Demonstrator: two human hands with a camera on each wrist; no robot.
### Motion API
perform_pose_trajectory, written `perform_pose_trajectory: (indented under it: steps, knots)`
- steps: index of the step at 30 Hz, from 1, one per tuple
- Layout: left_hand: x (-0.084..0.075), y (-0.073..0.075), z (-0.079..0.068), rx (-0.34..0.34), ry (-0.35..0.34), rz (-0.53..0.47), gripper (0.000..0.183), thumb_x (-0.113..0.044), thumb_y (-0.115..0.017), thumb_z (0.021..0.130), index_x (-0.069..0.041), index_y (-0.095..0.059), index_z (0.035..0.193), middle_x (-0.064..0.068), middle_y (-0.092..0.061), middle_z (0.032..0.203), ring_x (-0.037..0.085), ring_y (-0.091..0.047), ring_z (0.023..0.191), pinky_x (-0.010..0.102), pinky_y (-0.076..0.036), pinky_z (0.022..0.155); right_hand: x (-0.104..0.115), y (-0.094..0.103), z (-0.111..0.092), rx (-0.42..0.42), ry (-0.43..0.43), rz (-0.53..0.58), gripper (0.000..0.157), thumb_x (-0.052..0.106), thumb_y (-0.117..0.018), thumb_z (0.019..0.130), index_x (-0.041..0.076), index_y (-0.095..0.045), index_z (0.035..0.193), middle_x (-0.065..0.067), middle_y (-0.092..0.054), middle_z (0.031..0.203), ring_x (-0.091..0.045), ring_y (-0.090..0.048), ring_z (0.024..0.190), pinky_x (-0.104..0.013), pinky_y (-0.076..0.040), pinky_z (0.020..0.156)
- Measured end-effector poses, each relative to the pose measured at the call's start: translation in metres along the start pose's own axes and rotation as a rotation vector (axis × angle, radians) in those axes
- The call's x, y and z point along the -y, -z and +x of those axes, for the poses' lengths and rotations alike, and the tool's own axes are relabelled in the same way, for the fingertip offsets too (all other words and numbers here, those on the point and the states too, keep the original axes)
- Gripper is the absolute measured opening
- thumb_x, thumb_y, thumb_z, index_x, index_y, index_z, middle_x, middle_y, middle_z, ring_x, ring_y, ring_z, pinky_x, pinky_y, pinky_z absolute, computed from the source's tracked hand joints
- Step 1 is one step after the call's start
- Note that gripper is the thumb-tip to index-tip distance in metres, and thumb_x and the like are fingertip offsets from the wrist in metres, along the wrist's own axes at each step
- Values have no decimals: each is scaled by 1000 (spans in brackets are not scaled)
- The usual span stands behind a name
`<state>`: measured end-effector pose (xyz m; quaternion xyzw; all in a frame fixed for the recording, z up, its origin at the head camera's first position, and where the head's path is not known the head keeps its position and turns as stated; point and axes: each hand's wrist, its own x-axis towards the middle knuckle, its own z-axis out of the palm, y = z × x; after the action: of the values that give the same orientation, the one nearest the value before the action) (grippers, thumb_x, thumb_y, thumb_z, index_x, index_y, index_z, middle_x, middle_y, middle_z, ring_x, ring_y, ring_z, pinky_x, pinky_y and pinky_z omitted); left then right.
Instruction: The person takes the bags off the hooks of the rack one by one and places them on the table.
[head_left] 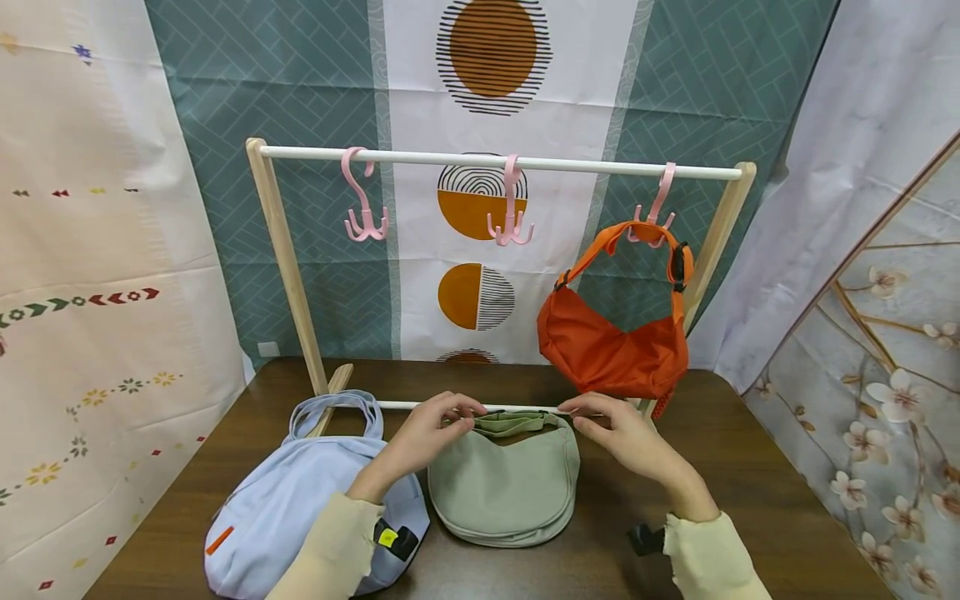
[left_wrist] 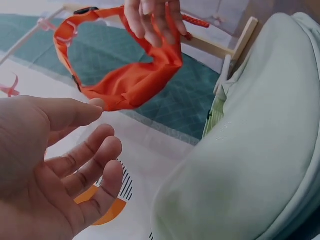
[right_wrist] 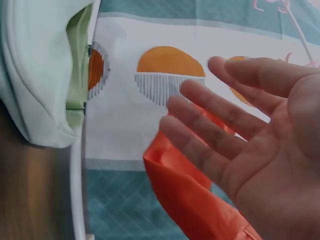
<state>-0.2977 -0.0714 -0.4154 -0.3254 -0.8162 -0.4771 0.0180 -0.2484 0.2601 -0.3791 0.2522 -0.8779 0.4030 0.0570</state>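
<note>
A sage-green shoulder bag lies on the table with its strap folded at the top. My left hand is over the bag's upper left corner, and my right hand is just off its upper right side. In the left wrist view the left hand has loosely bent fingers and nothing in its grasp; the bag bulges beside it. The right wrist view shows the right hand with fingers spread and holding nothing, away from the bag.
Behind the bag stands a wood-and-white rack. Two bare pink hooks hang from its rail, and a third at the right carries an orange bag. A pale blue bag lies on the brown table, beside the left forearm.
</note>
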Motion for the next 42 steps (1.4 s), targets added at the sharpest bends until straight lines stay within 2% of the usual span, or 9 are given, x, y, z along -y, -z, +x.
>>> perform_pose_trajectory:
  steps: [5,11,14,19,25,27,33,36,42]
  knots:
    - [-2,0,0,19,-7,-65,21,-13,-65,104,-14,-73,123,4,-68,115,19,-62,95,29,-53,78,4,10,-3,-152,59,58,21,4,-61,104,9,-73,121,-3,-71,119,-24,-69,110,-23,-54,90]
    - [-11,4,-1,24,-19,-103,21,-16,-65,104,-13,-73,124,9,-68,119,22,-64,98,31,-54,82,10,22,-6,-280,163,198,22,-8,-55,103,-8,-68,121,-2,-70,113,-15,-70,100,-23,-56,88]
    - [-17,9,2,27,-36,-124,22,-17,-65,105,-12,-72,125,7,-69,119,22,-65,100,32,-54,85,15,29,-8,-339,190,222,24,-11,-53,103,-11,-66,123,-12,-69,112,-14,-70,100,-23,-57,88]
    - [-29,13,13,31,-87,-123,23,-19,-64,105,-13,-72,126,4,-70,122,21,-66,102,32,-55,88,23,42,-14,-453,165,178,25,-10,-54,103,-8,-68,123,-18,-70,112,-13,-69,103,-19,-55,85]
    - [-49,19,34,21,-116,-104,25,-19,-62,106,-13,-70,129,3,-66,125,19,-64,101,38,-54,90,32,61,-10,-502,147,110,25,-6,-55,104,-6,-69,125,2,-74,116,-9,-67,109,-18,-51,92]
    - [-55,21,42,15,-129,-105,26,-19,-61,107,-12,-69,131,4,-64,124,19,-63,103,39,-53,91,37,68,-7,-514,155,89,25,-4,-55,105,-6,-69,126,5,-73,117,-7,-67,111,-17,-50,93]
    - [-74,23,67,12,-168,-127,30,-21,-58,108,-8,-67,133,8,-58,126,22,-58,113,40,-52,96,47,92,1,-578,190,34,26,-4,-56,104,-5,-69,126,-3,-70,122,-9,-67,110,-16,-50,93]
    - [-85,23,76,7,-195,-137,30,-23,-57,109,-8,-67,133,8,-57,131,23,-55,122,42,-50,102,51,104,7,-627,213,-17,26,-6,-56,103,-6,-70,125,1,-68,123,-9,-64,110,-15,-49,92]
    - [-105,21,90,-25,-246,-188,29,-25,-58,108,-12,-67,133,4,-58,137,22,-51,129,44,-45,109,59,131,22,-683,258,-164,29,-7,-54,102,-4,-70,126,7,-64,125,-7,-55,121,-18,-43,102]
